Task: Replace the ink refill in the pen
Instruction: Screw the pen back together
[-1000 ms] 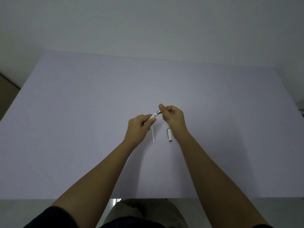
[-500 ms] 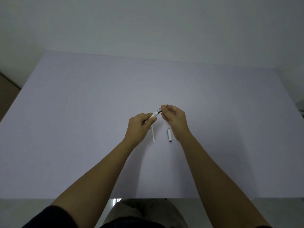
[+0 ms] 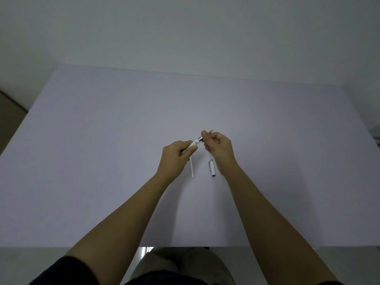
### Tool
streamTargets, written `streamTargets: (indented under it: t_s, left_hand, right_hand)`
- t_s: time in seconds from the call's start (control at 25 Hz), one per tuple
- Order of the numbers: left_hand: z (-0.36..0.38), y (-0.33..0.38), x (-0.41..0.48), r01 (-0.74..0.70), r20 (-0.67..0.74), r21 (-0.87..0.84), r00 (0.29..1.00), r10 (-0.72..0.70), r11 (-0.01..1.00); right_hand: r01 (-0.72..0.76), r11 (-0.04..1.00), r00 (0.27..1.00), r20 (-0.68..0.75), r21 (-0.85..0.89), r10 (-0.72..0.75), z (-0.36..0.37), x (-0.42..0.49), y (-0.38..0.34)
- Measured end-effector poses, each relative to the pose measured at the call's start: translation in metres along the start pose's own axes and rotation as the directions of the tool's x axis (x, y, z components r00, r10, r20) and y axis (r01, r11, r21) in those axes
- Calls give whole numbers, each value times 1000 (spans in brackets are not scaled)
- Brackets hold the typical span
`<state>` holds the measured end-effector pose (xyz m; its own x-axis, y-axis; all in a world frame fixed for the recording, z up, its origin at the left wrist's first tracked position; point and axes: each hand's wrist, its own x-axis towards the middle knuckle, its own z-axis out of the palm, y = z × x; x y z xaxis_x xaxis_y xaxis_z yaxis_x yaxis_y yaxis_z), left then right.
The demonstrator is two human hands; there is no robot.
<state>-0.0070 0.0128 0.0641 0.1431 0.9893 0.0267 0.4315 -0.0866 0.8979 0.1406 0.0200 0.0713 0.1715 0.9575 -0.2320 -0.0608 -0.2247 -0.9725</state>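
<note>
My left hand (image 3: 176, 156) grips a white pen barrel (image 3: 195, 142) that points up and to the right above the table. My right hand (image 3: 219, 149) pinches the pen's metal tip section (image 3: 210, 132) at the barrel's front end. The two hands are close together over the middle of the table. A thin white ink refill (image 3: 192, 168) lies on the table just below my left hand. A white pen cap (image 3: 212, 170) with a clip lies beside my right wrist.
The pale lilac table (image 3: 102, 161) spreads wide on all sides of the hands. Its near edge runs just above my lap. A plain wall stands behind the far edge.
My right hand has drawn slightly up and right along the pen's tip, and a little more of the metal tip shows. The left hand, refill and cap have stayed put.
</note>
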Motion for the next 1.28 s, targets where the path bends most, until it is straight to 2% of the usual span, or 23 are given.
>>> streamTargets:
  t_s: [0.16,0.36,0.52,0.68,0.84,0.96,1.12,1.28]
  left_hand:
    - [0,3,0,-7,0,4,1000,7,1000]
    - [0,3,1,-10,11,2,1000,10,1000]
    - [0,2,0,-7,8,4,1000,7,1000]
    - [-1,2,1,-14,15,0,1000,14,1000]
    - [-1,3,3,-12,5,-5,1000,12,1000]
    - [-2,2,4,-6,10,-15,1000,6,1000]
    - [-2,3,5,3,1,-29,1000,-3,1000]
    - [-2,4,6,7,0,-34,1000,-7,999]
  right_hand:
    - [4,992,998,59,125,-12,-2,-1,1]
    - [25,999,1000,13,21,-25,-3,-1,-4]
    - [10,987,996,81,159,-23,-5,-2,-2]
    - [33,996,999,22,81,-35,-2,-2,-2]
    - [-24,967,995,104,255,-3,-3,-1,-2]
    - [15,990,998,55,138,-23,-3,0,-5]
    - [-17,975,993,118,220,-10,-5,2,-5]
    - [15,991,996,82,136,-26,-5,4,-4]
